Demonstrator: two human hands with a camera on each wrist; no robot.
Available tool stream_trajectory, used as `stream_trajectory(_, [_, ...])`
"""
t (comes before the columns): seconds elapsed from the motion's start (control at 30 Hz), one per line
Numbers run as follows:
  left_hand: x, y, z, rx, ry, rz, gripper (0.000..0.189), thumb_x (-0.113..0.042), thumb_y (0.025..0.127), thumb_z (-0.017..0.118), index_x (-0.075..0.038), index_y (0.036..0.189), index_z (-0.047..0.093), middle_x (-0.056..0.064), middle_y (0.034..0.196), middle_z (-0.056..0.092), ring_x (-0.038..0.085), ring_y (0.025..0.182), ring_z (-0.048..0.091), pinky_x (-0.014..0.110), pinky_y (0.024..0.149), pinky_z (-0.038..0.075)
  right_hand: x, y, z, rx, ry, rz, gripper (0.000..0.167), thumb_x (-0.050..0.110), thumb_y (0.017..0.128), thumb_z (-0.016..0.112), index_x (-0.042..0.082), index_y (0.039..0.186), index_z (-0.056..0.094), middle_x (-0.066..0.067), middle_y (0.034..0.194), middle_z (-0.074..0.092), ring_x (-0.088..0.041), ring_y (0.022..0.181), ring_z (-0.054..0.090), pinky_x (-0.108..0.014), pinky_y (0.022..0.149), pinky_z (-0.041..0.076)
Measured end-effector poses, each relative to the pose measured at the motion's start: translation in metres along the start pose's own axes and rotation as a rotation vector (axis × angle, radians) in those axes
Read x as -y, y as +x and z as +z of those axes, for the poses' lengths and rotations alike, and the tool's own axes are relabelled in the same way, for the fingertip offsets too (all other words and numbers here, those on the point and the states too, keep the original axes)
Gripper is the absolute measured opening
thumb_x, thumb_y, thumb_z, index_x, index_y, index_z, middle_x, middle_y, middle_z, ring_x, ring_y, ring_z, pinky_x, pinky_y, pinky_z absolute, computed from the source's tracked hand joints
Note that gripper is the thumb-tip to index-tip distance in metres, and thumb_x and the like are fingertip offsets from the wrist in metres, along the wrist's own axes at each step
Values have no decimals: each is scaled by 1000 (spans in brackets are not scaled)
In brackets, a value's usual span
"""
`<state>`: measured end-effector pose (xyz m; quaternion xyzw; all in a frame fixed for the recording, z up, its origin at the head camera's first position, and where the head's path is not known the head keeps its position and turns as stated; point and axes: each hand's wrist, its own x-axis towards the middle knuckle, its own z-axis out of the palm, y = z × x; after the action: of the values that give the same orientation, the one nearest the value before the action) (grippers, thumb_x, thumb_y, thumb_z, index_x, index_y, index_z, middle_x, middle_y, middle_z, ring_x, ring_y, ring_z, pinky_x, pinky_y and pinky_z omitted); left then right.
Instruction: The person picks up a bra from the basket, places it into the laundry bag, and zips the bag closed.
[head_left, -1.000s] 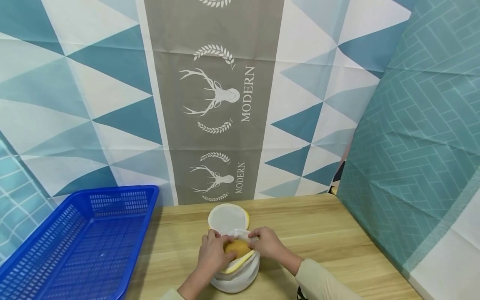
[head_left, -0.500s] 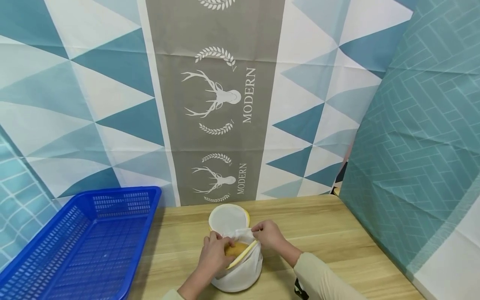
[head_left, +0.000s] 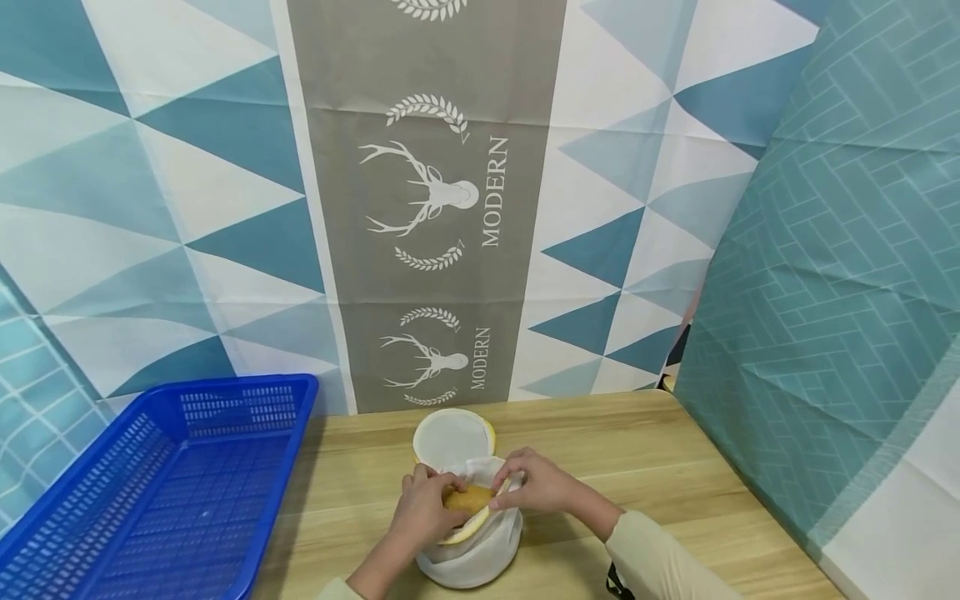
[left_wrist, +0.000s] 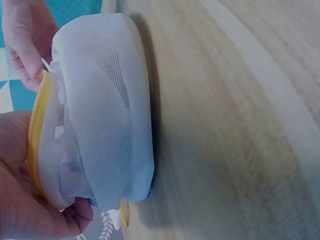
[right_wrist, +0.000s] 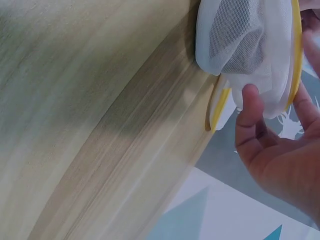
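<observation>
A white mesh laundry bag [head_left: 480, 560] with a yellow zip edge [left_wrist: 38, 137] stands on the table, its round lid [head_left: 452, 438] folded back behind it. Through the mouth shows a rounded orange-yellow item [head_left: 468, 499], partly covered by fingers; its kind is unclear. My left hand [head_left: 426, 510] grips the left side of the mouth, thumb along the near rim. My right hand [head_left: 538, 483] pinches the right side of the rim between thumb and fingers. In the right wrist view, the right hand's thumb and fingers straddle the yellow edge.
A blue plastic basket [head_left: 187, 500] stands left of the bag. Wood-grain tabletop [head_left: 615, 442] extends to the right and behind. Patterned sheets [head_left: 427, 208] hang as walls at the back and the right side.
My right hand pulled the rim up and to the right, then came back lower with its thumb on the near edge. The left hand stays at the left rim.
</observation>
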<state>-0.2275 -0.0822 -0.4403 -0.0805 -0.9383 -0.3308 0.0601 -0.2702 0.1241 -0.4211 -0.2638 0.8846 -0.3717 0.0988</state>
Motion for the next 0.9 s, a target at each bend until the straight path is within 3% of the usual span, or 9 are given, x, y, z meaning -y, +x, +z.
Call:
stream_trajectory(0.17, [0,2,-3,31,-47,3,26,-26,68,81,-17,90,69,12,98,47,27,87,39,33,64,37,-1,0,1,-91,-28,-38,17,30,83,70,15,75,66,-4,99,55,-17,94,47,-27,70,43])
stream_trajectory(0.43, [6,9,-6,52,-35,32,15,-27,79,73,-18,91,72,12,96,51,26,86,41,33,64,35,6,4,4,-226,-30,-4,24,35,89,63,15,75,61,-4,96,53,-12,73,43,-23,62,38])
stream_trajectory(0.7, [9,15,-11,98,-75,-40,44,-49,96,41,-20,96,74,13,105,57,30,96,44,46,73,39,6,7,9,-306,-27,27,27,34,88,63,11,74,61,-5,93,56,-11,71,44,-23,60,39])
stream_trajectory(0.9, [10,19,-17,97,-124,-12,56,-52,98,30,-19,91,75,11,103,66,36,106,51,58,86,38,6,8,7,-331,-25,32,31,39,89,62,12,73,63,-2,87,56,-11,71,44,-23,60,39])
